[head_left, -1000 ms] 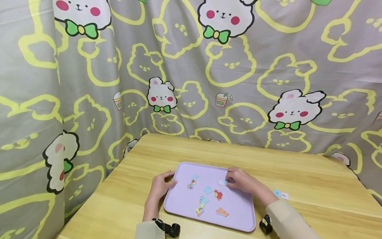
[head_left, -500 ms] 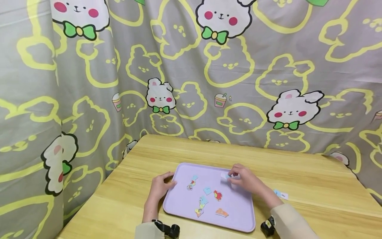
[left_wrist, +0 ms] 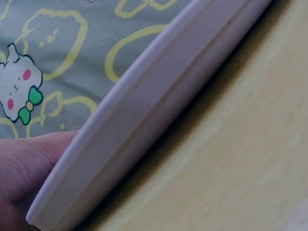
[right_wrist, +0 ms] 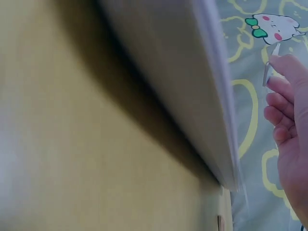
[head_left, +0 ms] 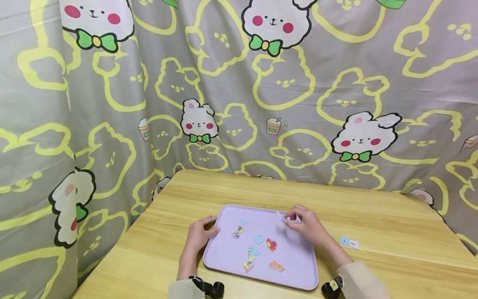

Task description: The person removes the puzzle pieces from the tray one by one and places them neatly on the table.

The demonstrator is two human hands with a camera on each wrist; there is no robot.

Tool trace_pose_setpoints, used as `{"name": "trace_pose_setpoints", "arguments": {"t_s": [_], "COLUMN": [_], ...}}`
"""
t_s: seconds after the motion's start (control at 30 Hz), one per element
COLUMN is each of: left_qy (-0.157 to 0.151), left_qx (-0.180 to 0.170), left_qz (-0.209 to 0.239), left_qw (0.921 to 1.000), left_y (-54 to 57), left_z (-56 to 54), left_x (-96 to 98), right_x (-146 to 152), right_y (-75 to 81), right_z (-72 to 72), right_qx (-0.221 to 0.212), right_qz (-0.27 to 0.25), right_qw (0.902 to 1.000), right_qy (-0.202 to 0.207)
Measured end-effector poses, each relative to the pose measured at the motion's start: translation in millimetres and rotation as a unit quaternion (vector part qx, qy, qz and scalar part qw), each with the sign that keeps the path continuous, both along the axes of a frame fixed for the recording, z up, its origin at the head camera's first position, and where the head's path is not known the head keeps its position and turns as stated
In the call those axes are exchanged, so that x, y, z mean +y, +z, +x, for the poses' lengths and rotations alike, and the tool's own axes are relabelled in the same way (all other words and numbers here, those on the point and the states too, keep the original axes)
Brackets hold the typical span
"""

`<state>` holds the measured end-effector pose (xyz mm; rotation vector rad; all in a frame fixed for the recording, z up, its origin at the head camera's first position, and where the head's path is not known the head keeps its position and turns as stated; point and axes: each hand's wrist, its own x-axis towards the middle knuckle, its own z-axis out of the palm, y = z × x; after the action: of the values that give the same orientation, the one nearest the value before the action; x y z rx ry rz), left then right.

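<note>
A lilac tray (head_left: 224, 265) lies on the table. My left hand (head_left: 198, 236) holds its left edge, thumb over the rim; the left wrist view shows part of that hand (left_wrist: 29, 166) behind the rim. Near the far right corner, my right hand (head_left: 307, 224) pinches a small white and light-blue puzzle piece (head_left: 279, 215) between thumb and fingertips. That piece (right_wrist: 267, 72) is raised and tilted in the right wrist view, its other fingers curled below. Flat on the tray are a blue piece (head_left: 259, 238), a red piece (head_left: 271, 244) and an orange piece (head_left: 276, 266).
Two joined groups of pieces also lie on the tray, one at the left (head_left: 239, 229) and one near the front (head_left: 250, 258). On the wooden table (head_left: 157, 232), right of the tray, sits a blue and white piece pair (head_left: 349, 242). A patterned curtain (head_left: 231, 83) surrounds the table.
My right hand has lifted the white and light-blue piece off the tray surface, moving it slightly away and tilting it. My left hand stays on the tray edge.
</note>
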<state>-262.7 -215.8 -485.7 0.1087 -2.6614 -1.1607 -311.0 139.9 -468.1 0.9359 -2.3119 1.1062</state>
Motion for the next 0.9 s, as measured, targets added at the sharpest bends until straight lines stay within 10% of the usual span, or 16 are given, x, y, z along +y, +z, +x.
{"name": "trace_pose_setpoints", "arguments": {"t_s": [0.9], "left_qy": [0.002], "left_qx": [-0.002], "left_qz": [-0.001], "left_qw": [1.0], "left_y": [-0.5], "left_z": [-0.2], "left_x": [0.6], "right_x": [31], "right_y": [-0.5], "right_z": [7.7], "right_qx": [-0.006], "right_qz": [-0.008], "right_qw": [0.9989], "right_qy": [-0.046]}}
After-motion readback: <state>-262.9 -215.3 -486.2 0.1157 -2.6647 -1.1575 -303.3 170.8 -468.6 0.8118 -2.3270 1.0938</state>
